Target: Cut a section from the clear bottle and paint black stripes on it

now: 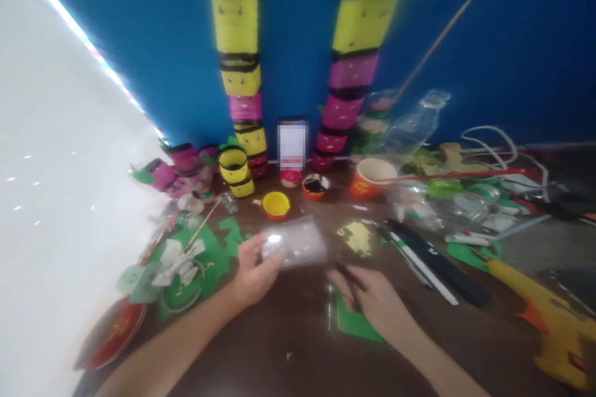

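My left hand [254,273] is closed around a clear plastic piece [294,243], a cut bottle section held just above the brown table [288,347]. My right hand [372,301] is closed on a thin dark tool [348,279], perhaps a pen or blade, its tip pointing toward the plastic. Under my right hand lies a green paper scrap [356,325]. The picture is blurred, so fine detail is hard to read.
Two tall stacks of yellow and pink painted containers [239,68] [351,68] lean on the blue wall. Small paint cups [275,205] [315,186], an orange cup [372,177], black markers [433,263], a yellow glue gun [549,313], green scraps [186,267] and a red dish [112,332] crowd the table.
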`<state>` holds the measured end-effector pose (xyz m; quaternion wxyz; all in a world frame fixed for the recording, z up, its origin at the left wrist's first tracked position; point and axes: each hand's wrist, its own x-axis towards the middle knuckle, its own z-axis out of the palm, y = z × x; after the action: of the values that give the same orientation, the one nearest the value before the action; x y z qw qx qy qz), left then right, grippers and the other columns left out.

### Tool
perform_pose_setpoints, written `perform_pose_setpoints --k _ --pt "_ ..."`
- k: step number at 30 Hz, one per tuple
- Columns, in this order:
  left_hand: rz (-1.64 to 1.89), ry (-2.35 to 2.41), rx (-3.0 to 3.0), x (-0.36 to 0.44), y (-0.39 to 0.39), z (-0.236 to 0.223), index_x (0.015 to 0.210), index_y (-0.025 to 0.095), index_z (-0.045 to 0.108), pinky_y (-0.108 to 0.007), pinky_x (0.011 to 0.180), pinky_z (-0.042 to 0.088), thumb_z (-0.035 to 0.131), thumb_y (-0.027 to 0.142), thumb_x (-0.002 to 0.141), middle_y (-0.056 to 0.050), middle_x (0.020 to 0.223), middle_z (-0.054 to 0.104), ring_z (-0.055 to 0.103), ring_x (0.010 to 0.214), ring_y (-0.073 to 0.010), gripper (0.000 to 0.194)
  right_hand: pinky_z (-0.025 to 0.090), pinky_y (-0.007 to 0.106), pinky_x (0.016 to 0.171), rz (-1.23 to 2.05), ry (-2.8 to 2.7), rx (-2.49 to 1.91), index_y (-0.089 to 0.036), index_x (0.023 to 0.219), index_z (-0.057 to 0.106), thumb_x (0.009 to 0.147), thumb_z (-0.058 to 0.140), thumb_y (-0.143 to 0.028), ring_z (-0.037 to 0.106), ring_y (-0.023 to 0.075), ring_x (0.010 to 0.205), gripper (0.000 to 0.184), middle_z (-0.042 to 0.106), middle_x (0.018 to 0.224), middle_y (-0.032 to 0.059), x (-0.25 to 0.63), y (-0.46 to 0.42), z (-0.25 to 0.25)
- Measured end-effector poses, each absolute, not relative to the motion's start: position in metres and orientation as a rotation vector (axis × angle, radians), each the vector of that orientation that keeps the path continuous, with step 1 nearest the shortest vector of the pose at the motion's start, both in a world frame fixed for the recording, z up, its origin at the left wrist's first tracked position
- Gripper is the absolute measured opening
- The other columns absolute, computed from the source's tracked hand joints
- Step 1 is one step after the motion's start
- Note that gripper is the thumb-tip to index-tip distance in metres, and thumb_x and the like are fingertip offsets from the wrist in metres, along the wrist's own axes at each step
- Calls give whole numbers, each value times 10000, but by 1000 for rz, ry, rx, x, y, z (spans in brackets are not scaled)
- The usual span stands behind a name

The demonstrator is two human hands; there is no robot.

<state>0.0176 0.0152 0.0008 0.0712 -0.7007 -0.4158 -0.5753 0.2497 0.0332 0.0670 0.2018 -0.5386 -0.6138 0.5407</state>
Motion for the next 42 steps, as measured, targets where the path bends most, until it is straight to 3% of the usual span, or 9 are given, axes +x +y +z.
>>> perform_pose_setpoints --k 7,10,13,17,24,31,42 --pt "-1692 -1322 -2071 17 21 14 1102 275 508 -336 784 555 699 79 717 -93 1252 454 553 1108 -221 472 289 254 470 1577 -1523 -1420 -188 593 508 745 492 -670 411 113 510 506 525 549 12 258 39 66" --pt "-1830 -1525 -2027 21 22 21 1193 231 445 -390 828 535 750 234 693 -112 1175 516 576 1071 -247 586 293 262 485 1604 -1483 -1403 -183 659 535 746 491 -684 430 126 550 511 540 612 29 260 39 62" --pt "-2083 -1765 -1985 23 22 25 1220 179 416 -374 822 536 733 400 694 -122 1114 554 616 996 -243 653 304 266 505 1607 -1476 -1403 -180 692 551 759 490 -676 415 122 564 504 542 644 27 260 38 61" --pt "-2325 -1970 -2011 21 23 27 1184 171 419 -379 800 546 720 483 681 -132 1093 597 641 956 -248 664 325 265 504 1617 -1447 -1388 -177 706 561 734 524 -678 407 115 547 503 550 648 24 258 38 64" --pt "-2522 -2039 -1967 16 27 27 1143 188 439 -370 782 544 699 488 704 -123 1084 624 642 961 -243 591 385 275 552 1578 -1438 -1382 -188 796 587 727 564 -628 527 177 679 446 591 713 45 255 36 67" --pt "-2593 -2046 -1947 16 27 25 1167 187 431 -391 836 525 701 466 707 -136 1115 613 614 1039 -263 602 431 278 606 1532 -1561 -1418 -198 688 546 699 559 -654 526 168 647 456 562 652 26 252 39 72" --pt "-2577 -2009 -2006 16 28 24 1175 188 439 -387 843 523 683 498 717 -138 1117 617 605 1064 -270 604 389 245 547 1529 -1631 -1399 -195 608 504 730 558 -589 453 129 583 416 487 595 -4 251 38 71"
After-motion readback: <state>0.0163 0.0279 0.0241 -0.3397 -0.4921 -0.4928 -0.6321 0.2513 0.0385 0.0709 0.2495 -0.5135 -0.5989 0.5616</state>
